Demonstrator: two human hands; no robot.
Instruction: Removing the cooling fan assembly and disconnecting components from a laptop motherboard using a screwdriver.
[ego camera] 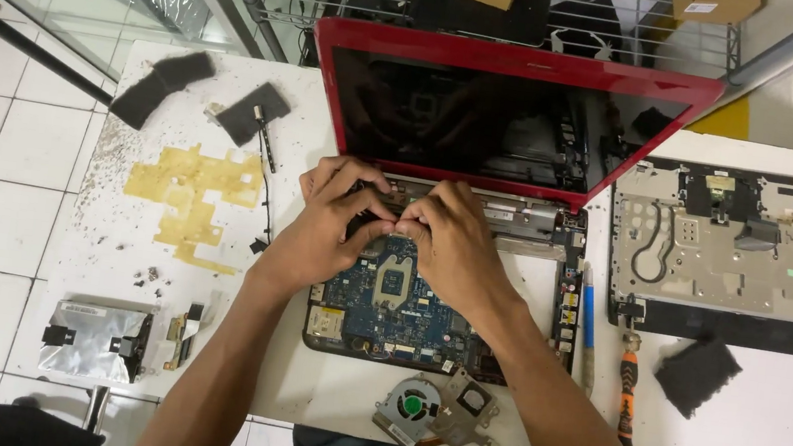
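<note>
A red laptop stands open at the middle of a white table, its base stripped so the blue motherboard shows. My left hand and my right hand meet fingertip to fingertip over the top edge of the board, near the hinge bar. The fingers are pinched together on some small part there, which the hands hide. A cooling fan with its heat sink lies on the table just in front of the board.
The removed keyboard-side cover lies upside down on the right. A blue tool and an orange-handled screwdriver lie beside the laptop. Dark foam pads, a silver drive and yellow tape residue are scattered about.
</note>
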